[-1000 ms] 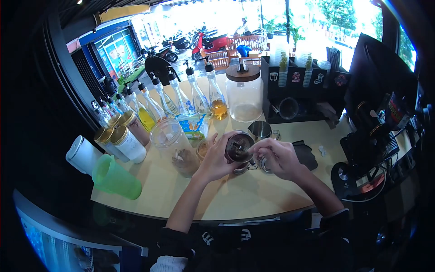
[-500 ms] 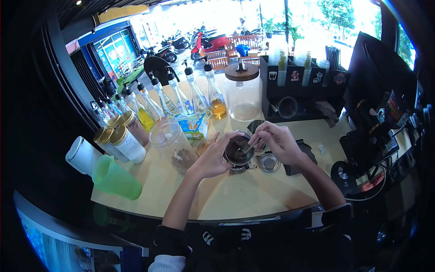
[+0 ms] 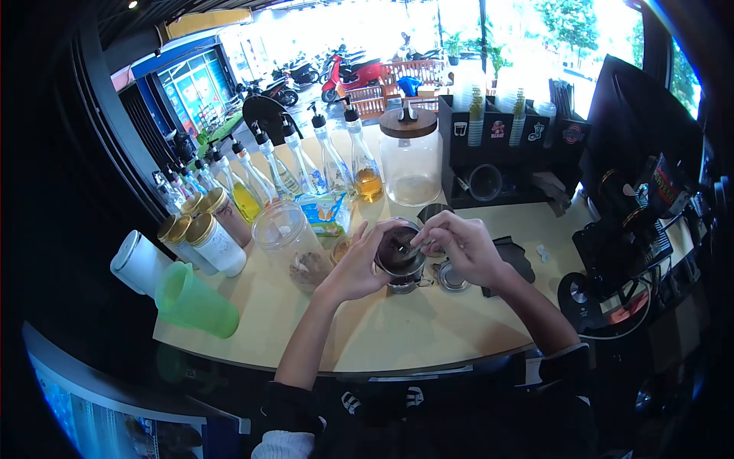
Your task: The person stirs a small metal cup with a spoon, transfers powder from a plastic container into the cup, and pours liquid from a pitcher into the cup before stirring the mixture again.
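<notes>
My left hand (image 3: 355,269) is wrapped round the side of a round cup (image 3: 397,268) with a dark inside, tilted so that its mouth faces me. Pinched in my right hand (image 3: 465,246) is a thin metal spoon (image 3: 415,249), its lower end down in the cup. What lies in the cup is too dark to make out. A round metal and glass lid-like piece (image 3: 453,277) rests on the counter just right of the cup. Left of my left hand stands a clear jar (image 3: 287,245) with some brown contents.
Pump bottles (image 3: 367,164) line the back left, with a large wood-lidded jar (image 3: 411,168) beside them. Gold-lidded jars (image 3: 218,245) and a green pitcher (image 3: 195,302) stand at left. A dark cloth (image 3: 512,264) lies right on the counter (image 3: 367,344); cups fill a black holder (image 3: 497,138).
My right hand has shifted slightly left and down with the spoon, its fingers turned a little. The cup in my left hand has moved marginally.
</notes>
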`<state>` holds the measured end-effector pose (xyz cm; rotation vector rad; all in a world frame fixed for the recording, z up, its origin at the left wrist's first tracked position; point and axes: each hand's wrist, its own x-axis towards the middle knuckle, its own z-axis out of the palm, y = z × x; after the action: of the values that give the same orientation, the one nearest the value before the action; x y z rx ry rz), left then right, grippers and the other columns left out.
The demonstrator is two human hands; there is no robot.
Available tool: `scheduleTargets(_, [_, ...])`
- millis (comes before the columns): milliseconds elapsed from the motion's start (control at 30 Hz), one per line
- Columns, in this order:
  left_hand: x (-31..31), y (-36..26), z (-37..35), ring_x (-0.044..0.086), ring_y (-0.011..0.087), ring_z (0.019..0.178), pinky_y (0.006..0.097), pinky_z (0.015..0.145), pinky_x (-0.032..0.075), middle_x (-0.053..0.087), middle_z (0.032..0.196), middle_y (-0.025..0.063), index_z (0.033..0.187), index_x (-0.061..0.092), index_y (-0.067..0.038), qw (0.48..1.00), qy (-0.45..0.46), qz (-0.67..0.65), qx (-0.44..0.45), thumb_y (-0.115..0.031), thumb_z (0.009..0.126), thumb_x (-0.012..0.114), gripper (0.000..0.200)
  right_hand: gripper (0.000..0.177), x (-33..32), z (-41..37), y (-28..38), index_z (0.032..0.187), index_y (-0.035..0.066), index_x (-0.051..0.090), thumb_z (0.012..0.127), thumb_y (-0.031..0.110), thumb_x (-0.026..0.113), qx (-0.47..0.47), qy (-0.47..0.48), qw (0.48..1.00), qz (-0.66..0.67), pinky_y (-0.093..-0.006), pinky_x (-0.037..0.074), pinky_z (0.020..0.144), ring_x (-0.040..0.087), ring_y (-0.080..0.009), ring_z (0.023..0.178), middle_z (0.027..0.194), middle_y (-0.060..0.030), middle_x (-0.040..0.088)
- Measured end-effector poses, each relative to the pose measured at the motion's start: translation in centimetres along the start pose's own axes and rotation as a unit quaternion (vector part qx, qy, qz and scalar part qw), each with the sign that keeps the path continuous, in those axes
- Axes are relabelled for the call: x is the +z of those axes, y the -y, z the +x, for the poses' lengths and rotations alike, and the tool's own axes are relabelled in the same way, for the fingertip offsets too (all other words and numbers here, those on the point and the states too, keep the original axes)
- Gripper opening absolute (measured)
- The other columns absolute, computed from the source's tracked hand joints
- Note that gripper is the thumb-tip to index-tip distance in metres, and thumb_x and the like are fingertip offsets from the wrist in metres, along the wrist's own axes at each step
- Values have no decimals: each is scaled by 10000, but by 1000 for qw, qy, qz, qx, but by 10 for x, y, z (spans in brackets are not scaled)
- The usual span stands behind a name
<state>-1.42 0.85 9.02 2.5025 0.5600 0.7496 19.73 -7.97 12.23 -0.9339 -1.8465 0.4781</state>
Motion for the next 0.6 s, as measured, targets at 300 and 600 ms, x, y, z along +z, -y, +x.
scheduleTargets(300, [1, 0, 0, 455, 255, 1297, 563, 1149, 79, 500, 1349, 48, 1380, 313, -191, 1000, -7, 3, 10, -110, 653, 745, 849, 147, -1, 1, 0, 974, -21, 550, 985, 83, 446, 10, -40, 997, 59, -271, 552, 731, 687, -136, 779, 886, -75, 697])
scheduleTargets(600, [14, 2, -3, 528, 295, 1143, 421, 1063, 339, 549, 1239, 94, 1292, 431, -106, 993, -88, -71, -26, -182, 598, 835, 806, 164, 8, -5, -8, 1000, -37, 535, 996, 88, 429, -3, -115, 990, 84, -270, 563, 749, 681, -135, 823, 933, -103, 685])
